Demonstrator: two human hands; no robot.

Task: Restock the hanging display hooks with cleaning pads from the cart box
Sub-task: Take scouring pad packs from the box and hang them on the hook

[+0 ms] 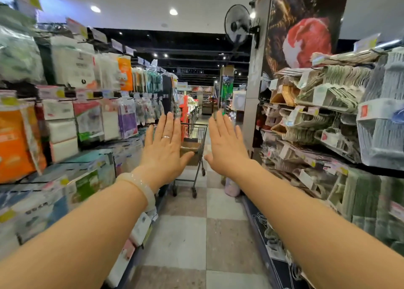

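Plainly, both arms reach straight ahead down the aisle with nothing in them: the left hand (167, 144) and the right hand (225, 142) are raised flat, backs toward the camera, fingers straight and held close together, thumbs out toward each other, neither touching anything. They look held up for show or as a starting pose, since no stock is within their reach at that height. Between and beyond them, at about 12 o'clock and well down the aisle, stands the shopping cart (196, 135) with a brown cardboard box (189, 151) in its basket (its contents cannot be made out from here), parked near the left-hand shelving, probably so the packs can be lifted straight across. The hanging display hooks (72, 98) run along the left side from 9 to 11 o'clock, carrying packets of sponges, cloths and cleaning pads (61, 133) in rows; which hooks are short of stock is too blurred to tell. Racks of clothes hangers (332, 96) fill the shelves at 2 to 3 o'clock. The restocking looks not yet begun; walking up to the cart comes first.
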